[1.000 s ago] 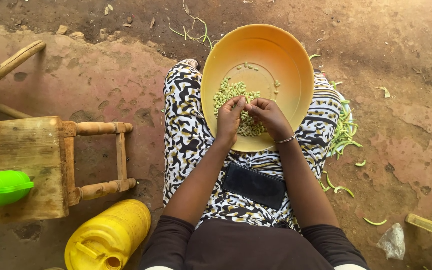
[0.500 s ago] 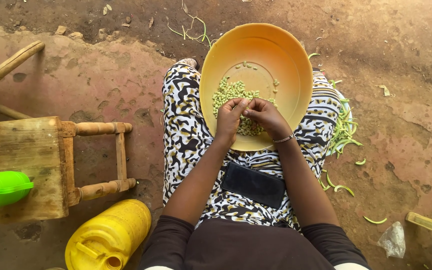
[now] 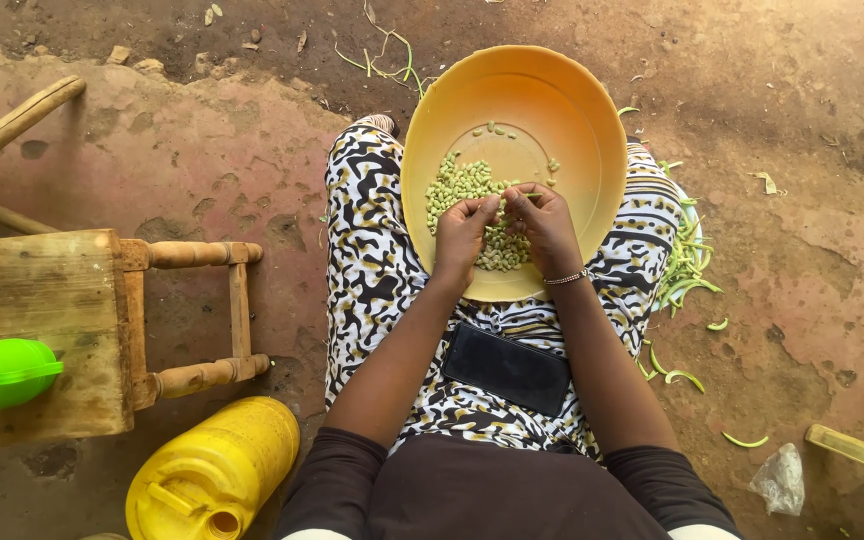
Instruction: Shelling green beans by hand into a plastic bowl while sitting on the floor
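1. Two hands meet over a yellow bowl (image 3: 572,110) on the lap: left hand (image 3: 464,235) and right hand (image 3: 544,225) each pinching one end of a green pod (image 3: 514,194).
2. Shelled beans (image 3: 462,185) lie heaped in the bowl under the hands.
3. Empty pods (image 3: 687,270) litter the ground to the right; a phone (image 3: 507,368) rests on the lap.

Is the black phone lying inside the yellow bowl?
No, the black phone lies on the lap, outside the yellow bowl.
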